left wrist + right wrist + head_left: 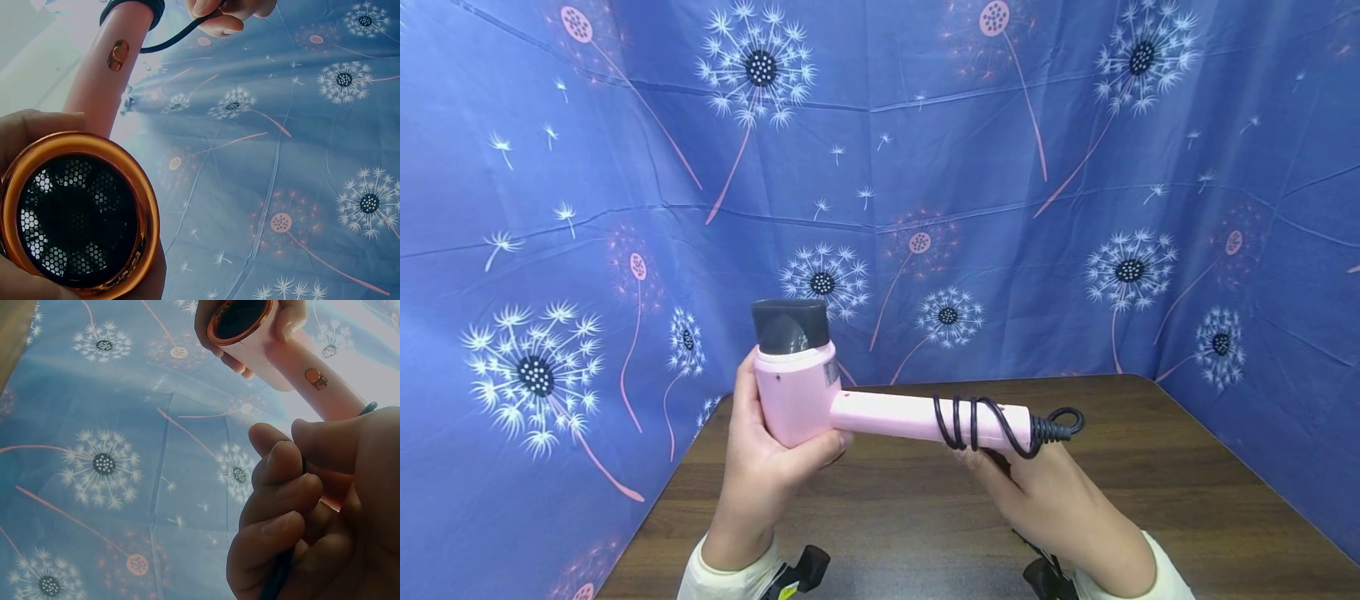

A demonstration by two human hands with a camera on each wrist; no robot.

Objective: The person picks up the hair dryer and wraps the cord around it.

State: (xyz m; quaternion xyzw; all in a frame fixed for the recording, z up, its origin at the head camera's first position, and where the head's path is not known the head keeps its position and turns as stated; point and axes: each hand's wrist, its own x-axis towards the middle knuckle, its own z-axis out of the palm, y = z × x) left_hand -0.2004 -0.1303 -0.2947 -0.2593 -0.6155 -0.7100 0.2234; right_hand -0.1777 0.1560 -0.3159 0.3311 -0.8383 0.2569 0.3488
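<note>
A pink hair dryer (887,414) is held up above the table, its black nozzle (790,327) pointing away from me. My left hand (763,479) grips the round body, with the thumb across its near side. In the left wrist view, the copper-rimmed rear grille (78,215) and a copper switch (117,55) show. Black cord (957,423) is coiled several times around the handle's right end. Beneath that end, my right hand (1045,492) pinches a loose stretch of the cord (181,39) between thumb and curled fingers. The cord's far end is hidden.
A brown wooden table (895,517) lies beneath both hands. Blue curtain fabric (880,150) with dandelion prints hangs behind it and along both sides. Black straps with small devices (811,568) sit on the wrists.
</note>
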